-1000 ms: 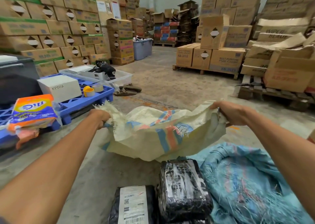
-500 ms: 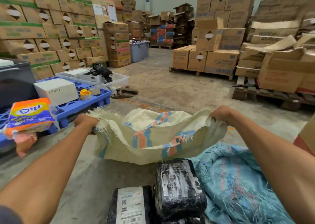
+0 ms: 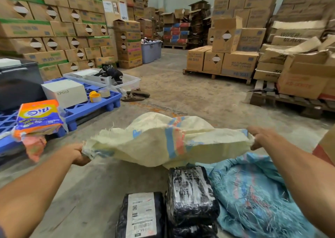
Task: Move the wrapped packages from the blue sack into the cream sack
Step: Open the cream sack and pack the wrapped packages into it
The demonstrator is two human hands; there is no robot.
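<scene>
The fingers of the left hand [image 3: 77,154] are curled round the frayed left edge of the cream sack [image 3: 163,143], and those of the right hand [image 3: 258,136] are closed on its right edge, so that the sack is held stretched between the two hands above the concrete floor [image 3: 181,96]. Just below the sack, two black wrapped packages are seen on the floor: a package with a white label [image 3: 140,217] on the left and a taped package [image 3: 190,194] beside it, the latter seemingly stacked on another. The blue sack [image 3: 253,198] is spread flat to their right, touching the taped package. A blue pallet [image 3: 94,107] carrying a white box [image 3: 65,92] is seen further left.
</scene>
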